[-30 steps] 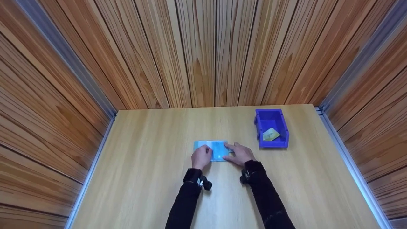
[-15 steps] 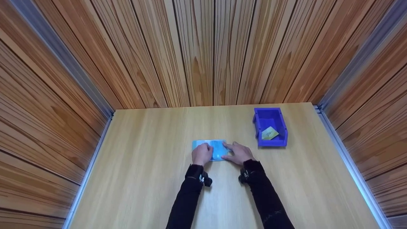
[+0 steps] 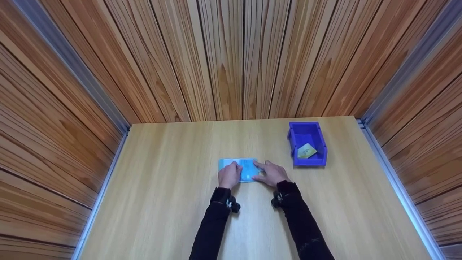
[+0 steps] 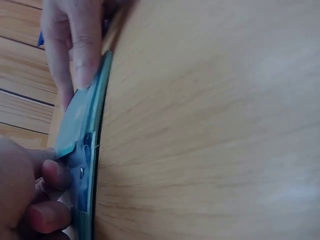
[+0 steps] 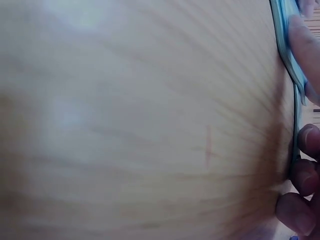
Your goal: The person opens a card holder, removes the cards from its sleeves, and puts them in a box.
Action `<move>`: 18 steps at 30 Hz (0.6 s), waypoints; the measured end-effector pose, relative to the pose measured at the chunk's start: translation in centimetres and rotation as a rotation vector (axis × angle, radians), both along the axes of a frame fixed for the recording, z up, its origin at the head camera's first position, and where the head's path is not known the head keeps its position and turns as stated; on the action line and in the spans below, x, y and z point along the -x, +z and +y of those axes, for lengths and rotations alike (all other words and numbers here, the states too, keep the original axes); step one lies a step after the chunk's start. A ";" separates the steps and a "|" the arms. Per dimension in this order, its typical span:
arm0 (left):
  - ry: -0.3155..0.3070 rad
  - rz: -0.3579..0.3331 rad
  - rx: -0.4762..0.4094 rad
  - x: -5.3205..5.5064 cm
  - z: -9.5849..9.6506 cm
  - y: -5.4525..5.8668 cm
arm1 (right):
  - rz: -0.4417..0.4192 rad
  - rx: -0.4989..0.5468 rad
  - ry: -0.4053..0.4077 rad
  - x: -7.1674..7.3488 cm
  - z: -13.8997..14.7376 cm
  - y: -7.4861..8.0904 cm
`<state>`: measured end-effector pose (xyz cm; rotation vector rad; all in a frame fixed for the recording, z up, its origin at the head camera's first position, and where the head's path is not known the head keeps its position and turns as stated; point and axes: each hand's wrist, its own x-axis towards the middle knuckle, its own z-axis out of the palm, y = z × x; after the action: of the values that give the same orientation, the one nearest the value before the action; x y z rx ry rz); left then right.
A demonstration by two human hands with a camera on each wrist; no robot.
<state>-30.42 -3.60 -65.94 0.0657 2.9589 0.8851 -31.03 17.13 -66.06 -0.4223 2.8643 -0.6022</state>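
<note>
A light-blue folder (image 3: 248,169) is held flat on a wooden table (image 3: 162,216) between two hands, its upper layer pinched near the middle by the left hand (image 3: 229,175), its right end pressed by the right hand (image 3: 273,174), thumb and forefinger spread.

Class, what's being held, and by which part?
The left hand pinches the blue folder by its top layer's edge; the right hand touches its right end.
</note>
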 end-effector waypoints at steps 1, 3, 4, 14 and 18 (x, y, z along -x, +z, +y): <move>0.002 -0.003 -0.009 0.0 -0.1 0.0 | 0.005 0.004 0.001 0.0 0.0 0.0; 0.002 -0.015 -0.026 0.0 -0.3 0.2 | 0.012 0.017 0.003 0.0 -0.1 0.0; 0.002 -0.021 -0.031 0.0 -0.3 0.2 | 0.011 0.020 0.004 0.0 -0.1 -0.1; 0.025 -0.062 -0.053 0.0 -0.1 0.1 | 0.019 0.011 0.013 0.0 0.0 -0.1; 0.007 -0.068 -0.052 -0.1 -0.3 0.1 | 0.027 0.004 0.011 0.1 0.0 -0.2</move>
<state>-30.32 -3.94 -65.85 0.0268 2.8756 0.9455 -31.14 17.09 -66.30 -0.4493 2.8848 -0.6058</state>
